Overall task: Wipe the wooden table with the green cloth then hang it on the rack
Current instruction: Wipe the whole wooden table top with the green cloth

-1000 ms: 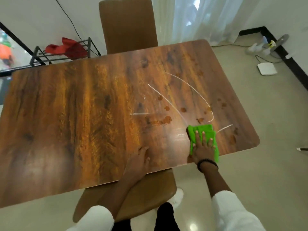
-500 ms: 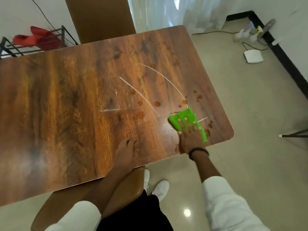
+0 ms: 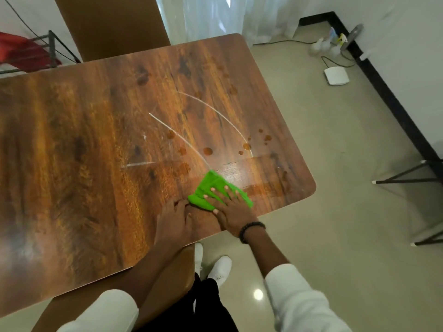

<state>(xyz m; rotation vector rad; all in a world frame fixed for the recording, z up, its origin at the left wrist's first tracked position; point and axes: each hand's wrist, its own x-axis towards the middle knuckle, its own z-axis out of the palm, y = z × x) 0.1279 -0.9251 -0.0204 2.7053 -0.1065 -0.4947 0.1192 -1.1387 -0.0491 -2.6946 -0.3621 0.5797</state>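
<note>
Your head camera looks steeply down and forward from above the near edge of the surface (image 3: 96, 164), close over it.

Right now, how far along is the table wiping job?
Partly done. A streak-free band on the wooden table right of the green cloth looks wiped. The right hand presses the cloth flat near the front edge; the left hand rests beside it. Brown spots and white streaks remain farther back. Hanging the cloth on the rack is not yet done.
</note>
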